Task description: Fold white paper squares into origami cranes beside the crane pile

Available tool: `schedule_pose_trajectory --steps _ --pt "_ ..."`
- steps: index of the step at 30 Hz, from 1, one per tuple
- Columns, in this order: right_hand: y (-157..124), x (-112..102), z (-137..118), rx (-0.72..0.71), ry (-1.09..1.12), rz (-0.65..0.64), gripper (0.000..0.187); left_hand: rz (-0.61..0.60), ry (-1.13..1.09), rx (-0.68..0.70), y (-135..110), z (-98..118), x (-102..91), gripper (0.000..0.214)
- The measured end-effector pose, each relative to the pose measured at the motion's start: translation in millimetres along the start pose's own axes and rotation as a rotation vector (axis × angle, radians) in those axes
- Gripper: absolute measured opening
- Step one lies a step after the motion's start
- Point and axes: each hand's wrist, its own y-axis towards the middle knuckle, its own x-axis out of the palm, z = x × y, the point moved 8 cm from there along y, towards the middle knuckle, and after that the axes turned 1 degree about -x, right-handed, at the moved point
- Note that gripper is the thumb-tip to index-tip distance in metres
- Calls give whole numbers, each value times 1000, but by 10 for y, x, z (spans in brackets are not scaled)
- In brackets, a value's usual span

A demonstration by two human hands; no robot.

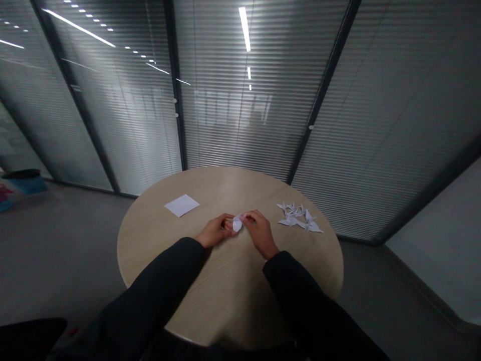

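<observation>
Where the view runs past the grip, at least four glazed partition panels point(233, 100) with slatted blinds stand ahead of the hands, beyond the table. One round wood-veneer table point(158, 250) lies directly beneath the grip. Two dark sleeves, the left sleeve point(150, 286) and the right sleeve point(304, 296), enter from the bottom of the frame and run forward to the wrists. Two bare hands are recorded, the left hand point(215, 230) and the right hand point(261, 233), held close together over the tabletop. To the right of the grip, just beyond the right hand, lies one overlapping cluster of white origami cranes point(298, 215); at least five are present, exact count not determinable. To the left of the grip, well apart from it, lies one flat square paper sheet point(182, 205). At the grip itself, the fingers of both hands are pressed inward, pinching one folded white paper piece point(237, 223) between them. Its form is partly hidden by the fingers.
</observation>
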Motion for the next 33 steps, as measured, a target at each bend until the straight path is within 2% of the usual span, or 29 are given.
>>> schedule_pose_trajectory --steps 11,18,22,27,30,33 --pt "22 -71 56 7 -68 29 22 -7 85 -18 -4 -57 -48 43" --pt "67 -262 48 36 -138 7 25 9 120 -33 -27 -42 -104 40" --pt "4 -604 172 102 -223 5 29 15 179 -15 -37 -29 -135 38" --pt "-198 -1318 488 218 -389 55 33 12 212 17 -51 -19 -141 35" --pt "-295 -1663 670 269 -465 57 35 9 223 32 -63 2 -132 34" --pt "-336 -1858 806 293 -500 72 36 11 236 33 -73 20 -130 35"
